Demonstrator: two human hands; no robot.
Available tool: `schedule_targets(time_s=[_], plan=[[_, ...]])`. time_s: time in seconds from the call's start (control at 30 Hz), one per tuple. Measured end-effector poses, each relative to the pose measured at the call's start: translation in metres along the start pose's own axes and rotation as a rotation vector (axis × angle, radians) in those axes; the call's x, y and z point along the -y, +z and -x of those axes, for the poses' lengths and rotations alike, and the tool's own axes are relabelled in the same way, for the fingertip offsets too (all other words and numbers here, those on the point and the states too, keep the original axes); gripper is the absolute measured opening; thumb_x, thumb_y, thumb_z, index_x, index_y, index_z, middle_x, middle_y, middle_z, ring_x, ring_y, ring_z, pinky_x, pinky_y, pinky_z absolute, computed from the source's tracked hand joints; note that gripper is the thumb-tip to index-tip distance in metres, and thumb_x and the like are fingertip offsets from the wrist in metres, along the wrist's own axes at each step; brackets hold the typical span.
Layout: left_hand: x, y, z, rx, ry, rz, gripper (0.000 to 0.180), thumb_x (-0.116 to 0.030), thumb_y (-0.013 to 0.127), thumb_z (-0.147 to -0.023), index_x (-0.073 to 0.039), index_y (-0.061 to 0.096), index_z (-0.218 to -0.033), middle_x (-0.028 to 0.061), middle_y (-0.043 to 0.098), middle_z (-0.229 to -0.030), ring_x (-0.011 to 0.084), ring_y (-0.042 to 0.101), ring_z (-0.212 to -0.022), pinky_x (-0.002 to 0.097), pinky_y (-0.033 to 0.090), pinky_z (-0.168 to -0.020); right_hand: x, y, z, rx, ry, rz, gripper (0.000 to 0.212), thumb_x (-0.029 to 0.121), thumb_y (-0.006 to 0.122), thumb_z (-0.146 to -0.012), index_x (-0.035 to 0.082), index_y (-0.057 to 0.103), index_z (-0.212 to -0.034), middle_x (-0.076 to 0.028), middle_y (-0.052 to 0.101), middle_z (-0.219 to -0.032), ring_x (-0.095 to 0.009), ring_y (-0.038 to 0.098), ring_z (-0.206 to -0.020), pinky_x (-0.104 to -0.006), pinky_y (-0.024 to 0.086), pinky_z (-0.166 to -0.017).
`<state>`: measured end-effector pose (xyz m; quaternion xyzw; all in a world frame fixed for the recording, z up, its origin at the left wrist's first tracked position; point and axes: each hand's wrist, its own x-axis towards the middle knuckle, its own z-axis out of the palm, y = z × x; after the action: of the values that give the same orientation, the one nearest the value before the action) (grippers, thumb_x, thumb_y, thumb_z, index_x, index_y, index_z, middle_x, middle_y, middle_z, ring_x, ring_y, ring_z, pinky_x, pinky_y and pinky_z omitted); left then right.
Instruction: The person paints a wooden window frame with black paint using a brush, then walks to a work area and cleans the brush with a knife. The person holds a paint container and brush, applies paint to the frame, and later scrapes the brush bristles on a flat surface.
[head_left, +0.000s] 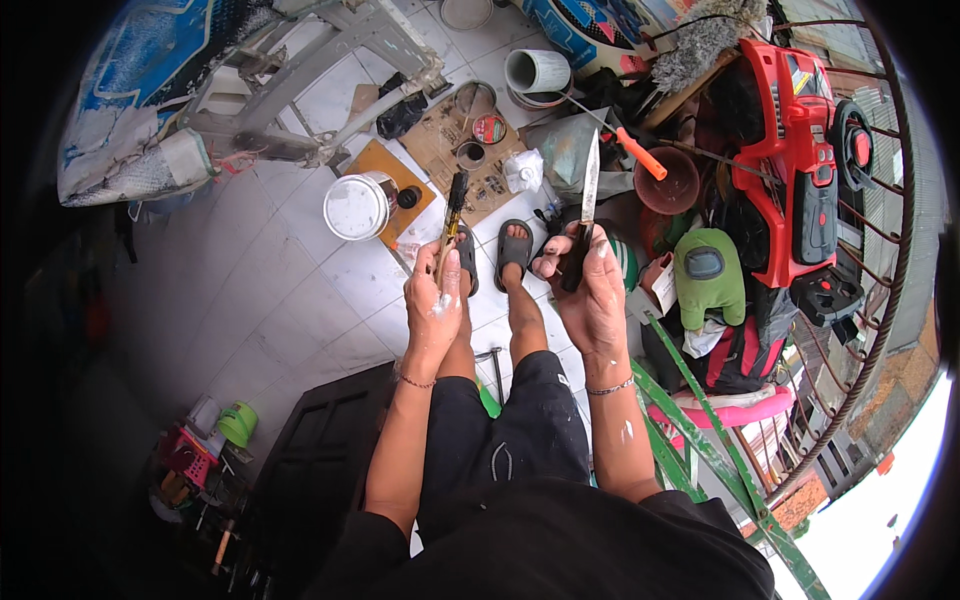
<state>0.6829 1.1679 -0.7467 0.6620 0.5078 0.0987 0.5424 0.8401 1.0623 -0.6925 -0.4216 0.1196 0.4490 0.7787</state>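
Observation:
My left hand [432,305], smeared with white paint, is closed round a slim paintbrush [456,200] with a dark upper end, a yellowish band and a pale handle. The brush points upward, away from me. In my right hand [597,305] is a knife [591,180], gripped by its dark handle. Its narrow, stained blade also points away from me and stays apart from the brush. Beyond my left hand, a white lidded bucket [356,207] stands beside a small black round cap [408,197] on a brown board.
Flattened cardboard [430,135] with tins lies on the tiles ahead. A grey bucket [540,72] and an orange-handled screwdriver [641,153] are farther right. Red power equipment [800,160], a green plush toy [709,280] and a green ladder [715,440] crowd the right. A metal stand [340,80] rises far left.

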Motion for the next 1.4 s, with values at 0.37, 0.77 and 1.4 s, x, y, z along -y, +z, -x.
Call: schedule_targets(time_s=[0.37, 0.77, 1.4], plan=[[0.057, 0.019, 0.008, -0.120, 0.101, 0.031, 0.029, -0.023, 0.059, -0.101, 0.002, 0.057, -0.116, 0.0046, 0.060, -0.082, 0.0101, 0.054, -0.076, 0.0270, 0.045, -0.072, -0.051, -0.041, -0.027, 0.267, 0.070, 0.052, 0.031, 0.031, 0.059, -0.101, 0.003, 0.055, -0.112, -0.001, 0.052, -0.081, -0.010, 0.047, -0.070, -0.0323, 0.045, -0.075], [0.152, 0.013, -0.054, -0.068, 0.132, 0.101, 0.023, -0.016, 0.061, -0.099, 0.001, 0.053, -0.112, 0.0198, 0.068, -0.092, 0.0345, 0.067, -0.084, 0.0411, 0.050, -0.075, -0.184, -0.060, -0.118, 0.056, -0.135, 0.848, 0.029, 0.014, 0.079, -0.087, -0.003, 0.067, -0.108, -0.003, 0.067, -0.088, -0.006, 0.052, -0.067, -0.0209, 0.042, -0.061], [0.473, 0.136, -0.174, 0.199, 0.027, 0.316, 0.034, -0.022, 0.063, -0.099, -0.001, 0.038, -0.107, 0.0117, 0.062, -0.076, 0.0168, 0.063, -0.055, 0.0344, 0.048, -0.049, -0.347, -0.321, -0.264, 0.185, -0.255, 0.922, 0.035, 0.028, 0.063, -0.100, -0.002, 0.063, -0.117, -0.002, 0.062, -0.086, -0.006, 0.047, -0.068, -0.0238, 0.040, -0.061]])
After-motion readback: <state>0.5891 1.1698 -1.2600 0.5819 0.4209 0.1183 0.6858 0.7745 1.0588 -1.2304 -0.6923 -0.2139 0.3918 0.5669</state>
